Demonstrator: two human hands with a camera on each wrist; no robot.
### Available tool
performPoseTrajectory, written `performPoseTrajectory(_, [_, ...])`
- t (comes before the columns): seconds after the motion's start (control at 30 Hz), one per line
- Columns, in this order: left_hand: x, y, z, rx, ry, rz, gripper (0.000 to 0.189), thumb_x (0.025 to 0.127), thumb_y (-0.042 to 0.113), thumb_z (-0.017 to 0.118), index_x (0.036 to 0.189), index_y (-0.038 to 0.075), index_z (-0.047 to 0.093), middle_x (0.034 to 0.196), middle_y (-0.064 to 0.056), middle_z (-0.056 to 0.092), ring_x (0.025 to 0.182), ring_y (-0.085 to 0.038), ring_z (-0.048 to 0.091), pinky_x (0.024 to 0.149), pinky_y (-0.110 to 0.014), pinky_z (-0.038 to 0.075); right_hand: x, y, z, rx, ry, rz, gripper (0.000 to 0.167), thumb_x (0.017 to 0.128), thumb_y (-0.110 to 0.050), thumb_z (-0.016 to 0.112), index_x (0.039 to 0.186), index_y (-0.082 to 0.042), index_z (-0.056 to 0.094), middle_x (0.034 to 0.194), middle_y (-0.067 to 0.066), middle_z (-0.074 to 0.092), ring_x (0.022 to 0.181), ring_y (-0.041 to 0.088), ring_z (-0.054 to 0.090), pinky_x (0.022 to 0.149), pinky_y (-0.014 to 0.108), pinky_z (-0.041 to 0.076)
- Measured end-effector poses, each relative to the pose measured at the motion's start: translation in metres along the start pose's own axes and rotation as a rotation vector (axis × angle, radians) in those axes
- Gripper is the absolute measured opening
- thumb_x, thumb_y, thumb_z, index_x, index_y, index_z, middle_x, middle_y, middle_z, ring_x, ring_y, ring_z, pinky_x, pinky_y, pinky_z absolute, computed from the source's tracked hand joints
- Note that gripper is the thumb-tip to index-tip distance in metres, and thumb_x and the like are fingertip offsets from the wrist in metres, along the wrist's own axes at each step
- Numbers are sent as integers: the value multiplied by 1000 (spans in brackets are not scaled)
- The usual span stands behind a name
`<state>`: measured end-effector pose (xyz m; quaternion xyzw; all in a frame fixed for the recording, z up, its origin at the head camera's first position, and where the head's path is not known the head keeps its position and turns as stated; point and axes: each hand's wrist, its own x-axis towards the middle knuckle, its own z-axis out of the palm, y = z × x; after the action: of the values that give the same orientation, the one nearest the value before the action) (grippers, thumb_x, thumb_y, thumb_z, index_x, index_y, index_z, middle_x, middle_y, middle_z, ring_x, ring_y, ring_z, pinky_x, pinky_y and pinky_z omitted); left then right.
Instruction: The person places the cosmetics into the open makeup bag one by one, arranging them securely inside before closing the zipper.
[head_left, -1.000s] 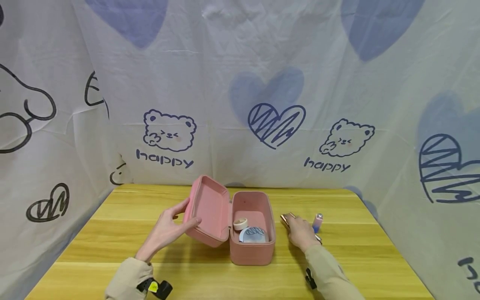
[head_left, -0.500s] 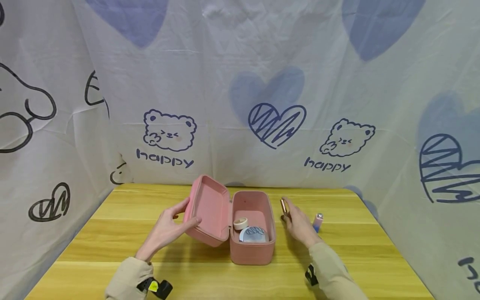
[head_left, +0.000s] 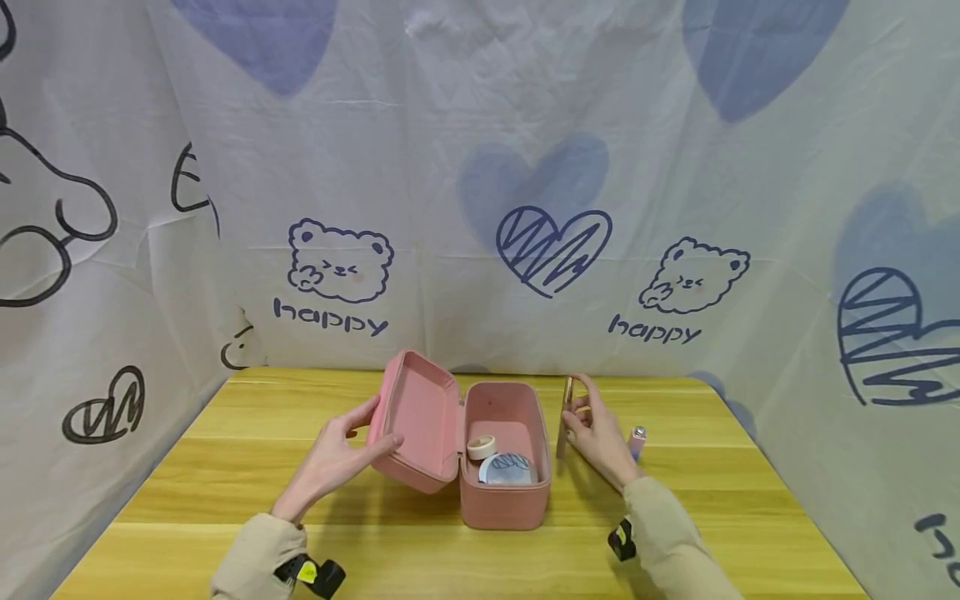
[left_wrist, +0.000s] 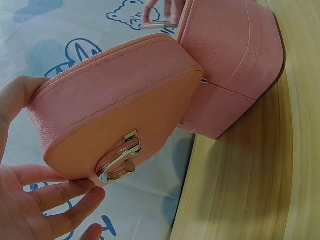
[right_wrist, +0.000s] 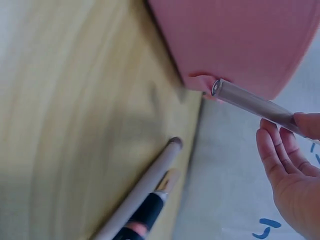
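A pink zip-up cosmetic case (head_left: 504,507) stands open on the table, its lid (head_left: 424,417) swung to the left. My left hand (head_left: 337,458) holds the lid's outer end, thumb on one side and fingers on the other; the left wrist view shows a gold-trimmed handle (left_wrist: 120,159) on its top. Inside the case lie a white ring-shaped roll (head_left: 481,447) and a pale rounded item with a blue scribbled heart (head_left: 507,469). My right hand (head_left: 600,437) pinches a slim tube with a gold end (head_left: 564,417), upright just right of the case.
A pink-and-blue tube with a silver top (head_left: 637,440) stands beyond my right wrist. In the right wrist view a pale slim stick (right_wrist: 145,192) and a black-bodied item with a peach tip (right_wrist: 147,209) lie on the wooden table (head_left: 375,558). A printed cloth (head_left: 450,167) hangs behind.
My right hand has picked the slim tube up off the table, turned it upright and drawn it close to the case. The left hand and lid have stayed put.
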<state>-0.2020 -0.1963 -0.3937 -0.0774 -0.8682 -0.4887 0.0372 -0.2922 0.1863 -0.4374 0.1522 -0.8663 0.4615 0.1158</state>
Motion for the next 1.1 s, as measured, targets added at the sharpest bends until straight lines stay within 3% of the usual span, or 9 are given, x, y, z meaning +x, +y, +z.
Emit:
performPoseTrajectory(0.37, [0,1,-1,3,0,-7,82,90,38,72,157,8,36,153,-19,49,136,-38,50,99,-47,51,22,-33,-12,33,26,-136,62,98,3,58,152,-11,32,101,22,62,77,23,70,69,20,52])
performPoseTrajectory(0.67, [0,0,0,2,1,-3,82,90,37,72,157,8,35,153,-19,49,135,-37,51,95,-38,50,38,-57,-12,-9,16,-183,60,96,3,61,149,-9,36,97,19,64,77,27,70,73,26,55])
performPoseTrajectory(0.83, [0,1,0,-2,0,-4,82,89,37,73,157,8,35,152,-20,50,134,-37,51,93,-36,50,48,-73,-9,-74,-73,-203,58,95,1,63,147,-9,38,94,17,66,76,24,70,71,33,57])
performPoseTrajectory(1.1, [0,2,-1,-7,-5,-12,83,89,38,73,157,9,35,154,-18,49,135,-37,51,96,-39,50,63,-84,0,-155,-283,-173,59,94,0,65,146,-8,39,91,14,68,76,20,68,70,31,59])
